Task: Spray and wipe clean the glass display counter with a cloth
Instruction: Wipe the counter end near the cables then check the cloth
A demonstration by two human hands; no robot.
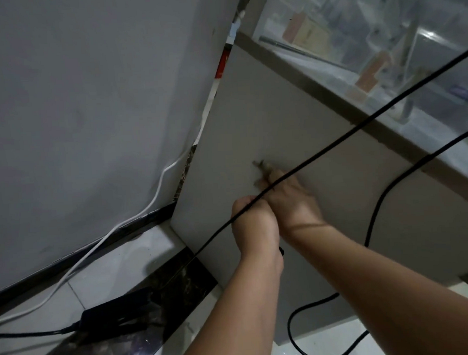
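Observation:
The glass display counter (355,29) runs across the upper right, with blurred goods under its top. Below it is the counter's plain beige side panel (292,114), and both hands work against this. My left hand (253,225) is curled into a fist, and a taut black cable (373,118) passes through it. My right hand (291,198) reaches over it to the panel. A small brownish thing (262,166) sits at its fingertips, too blurred to name. No cloth or spray bottle is in view.
A grey wall (88,103) stands close on the left, with a white cable (157,192) running down it. A black power adapter (118,313) lies on the tiled floor at lower left. A second black cable (376,218) loops down behind my right forearm.

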